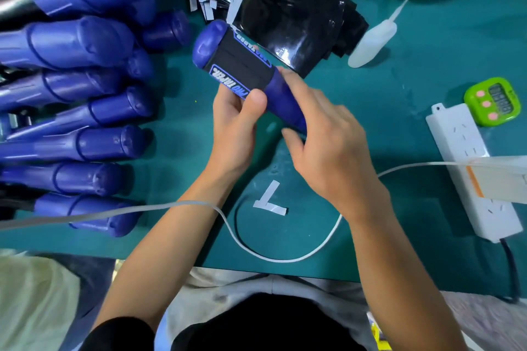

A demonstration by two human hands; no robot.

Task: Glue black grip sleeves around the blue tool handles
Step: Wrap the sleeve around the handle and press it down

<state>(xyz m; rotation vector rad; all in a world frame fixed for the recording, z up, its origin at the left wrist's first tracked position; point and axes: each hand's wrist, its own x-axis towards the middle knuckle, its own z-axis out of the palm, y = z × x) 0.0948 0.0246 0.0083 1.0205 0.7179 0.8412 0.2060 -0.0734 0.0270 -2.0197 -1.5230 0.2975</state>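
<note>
Blue tool handles (85,45) lie piled along the left edge of the desk (182,179), butts toward the middle. Just right of them, above the desk's centre, one blue handle (285,105) is held tilted, its butt up and to the left, with a black grip sleeve (239,65) wrapped round its thick part. The left hand (233,125) curls under it, thumb pressed on the sleeve's near end. The right hand (322,148) grips the narrow blue neck between forefinger and thumb. Two white paper strips (271,201) lie beneath the hands. Loose black sleeves (288,17) are heaped at the far edge, a white glue bottle (373,43) beside them. A green timer (493,101) and a power strip (473,171) sit by the right edge.
</note>
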